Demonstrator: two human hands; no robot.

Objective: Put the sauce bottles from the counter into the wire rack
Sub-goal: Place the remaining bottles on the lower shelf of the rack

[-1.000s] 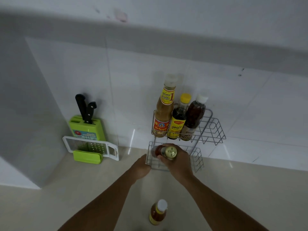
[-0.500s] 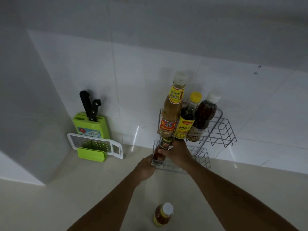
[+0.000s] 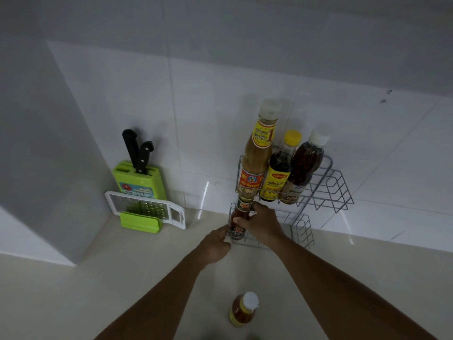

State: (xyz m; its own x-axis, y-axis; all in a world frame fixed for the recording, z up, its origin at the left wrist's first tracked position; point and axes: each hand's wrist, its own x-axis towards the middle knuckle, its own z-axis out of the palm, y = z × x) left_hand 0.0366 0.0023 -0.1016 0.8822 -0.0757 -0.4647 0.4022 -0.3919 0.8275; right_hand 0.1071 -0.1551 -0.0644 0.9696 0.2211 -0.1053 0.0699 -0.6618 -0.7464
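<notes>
Three bottles stand on the wire rack (image 3: 326,190) upper shelf; right hand (image 3: 263,223) grips a red sauce bottle (image 3: 239,218) at the lower shelf's left end, left hand (image 3: 214,244) curled at the rack's corner (grip unclear). One white-capped bottle (image 3: 242,310) waits on the pale counter (image 3: 98,290), white tiled wall (image 3: 196,106) behind.

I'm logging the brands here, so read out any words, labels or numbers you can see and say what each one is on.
"1": neck label of the tall bottle; the script beside it is unreadable.
Yellow-capped bottle: red logo and script, too blurred.
White-capped bottle, bottle in the right hand, counter bottle, knife block: labels unreadable.
</notes>
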